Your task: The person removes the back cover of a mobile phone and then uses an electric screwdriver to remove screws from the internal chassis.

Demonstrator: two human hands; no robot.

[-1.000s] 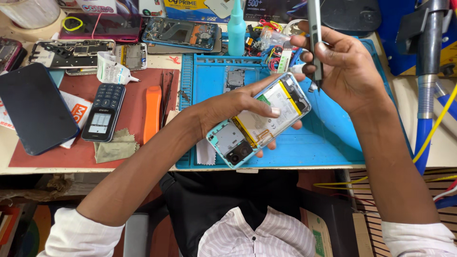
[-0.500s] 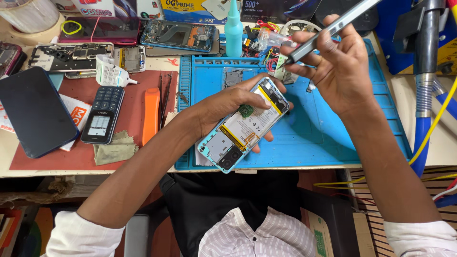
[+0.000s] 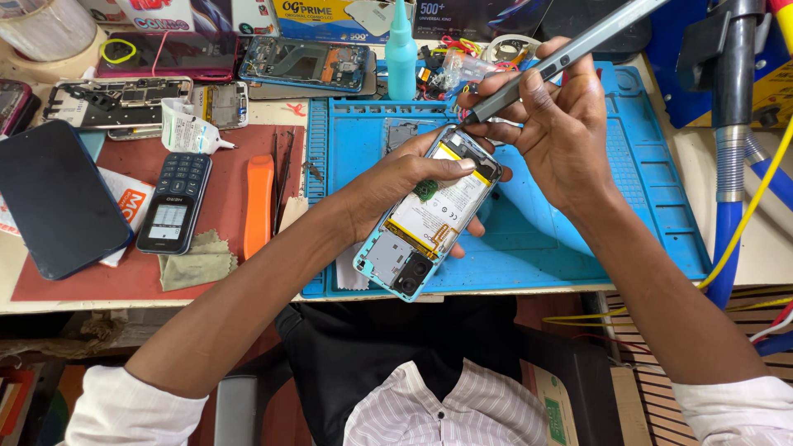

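3 opened phones [image 3: 429, 215] [image 3: 301, 64] [image 3: 116, 99], 1 keypad phone [image 3: 173, 202], 1 screwdriver [image 3: 570, 51], 1 bottle [image 3: 401, 51].

One head-worn view; it looks steeply down, close over the blue mat [image 3: 578, 248] and workbench [image 3: 760, 256].

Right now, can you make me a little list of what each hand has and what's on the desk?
left hand: holds an opened smartphone, back cover off, battery showing
right hand: holds a grey pen-shaped electric screwdriver, its tip at the phone's top end
under the hands: blue repair mat
on the red mat: keypad phone, orange pry tool, tweezers, green cloth
far left: dark smartphone, face down
back of the desk: teal bottle, more opened phones
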